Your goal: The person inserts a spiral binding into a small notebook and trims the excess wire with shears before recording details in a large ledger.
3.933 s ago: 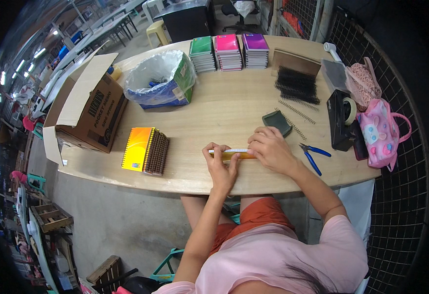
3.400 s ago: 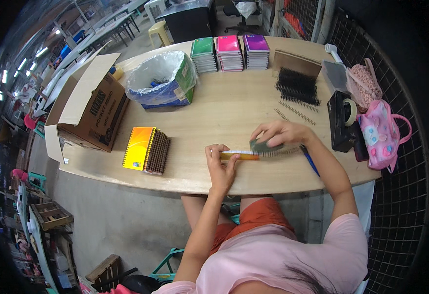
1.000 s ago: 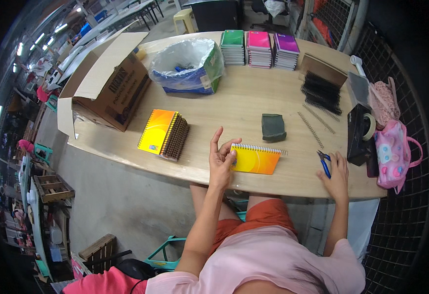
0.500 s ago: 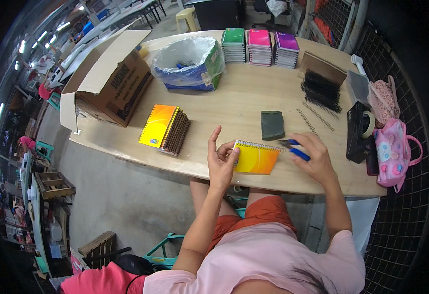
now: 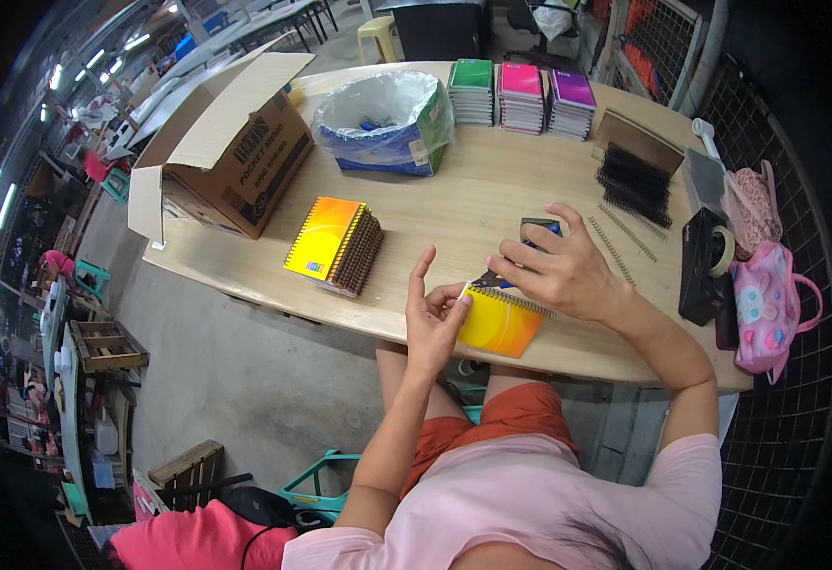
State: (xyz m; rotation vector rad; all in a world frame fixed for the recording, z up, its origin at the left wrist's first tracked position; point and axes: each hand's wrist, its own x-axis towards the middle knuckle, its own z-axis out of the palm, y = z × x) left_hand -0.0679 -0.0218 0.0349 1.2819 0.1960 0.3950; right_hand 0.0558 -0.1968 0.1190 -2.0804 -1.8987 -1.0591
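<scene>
My left hand (image 5: pixel 435 328) pinches a small yellow-orange notebook (image 5: pixel 503 330) at its left side, thumb on the cover and index finger raised. A dark wire coil runs along the notebook's top edge. In my right hand (image 5: pixel 573 271) are blue-handled pliers (image 5: pixel 494 282), their jaws at the coil's left end; the fingers partly hide them. A dark green pad lies behind my right hand, mostly covered. Left of my hands stands a stack of yellow-orange notebooks (image 5: pixel 328 237) with dark coils.
An open cardboard box (image 5: pixel 245 171) and a plastic-lined bin (image 5: pixel 378 157) stand at the far left. Green, pink and purple notebook stacks (image 5: pixel 520 84) line the back. Black coils (image 5: pixel 632 185), loose coils (image 5: pixel 612 249), a tape dispenser (image 5: pixel 701 271) and a pink pouch (image 5: pixel 765 309) are at right.
The pliers have moved from the coil's right end to its left end, with my right hand turned over above the notebook. The notebook has tilted slightly, its right side nearer me.
</scene>
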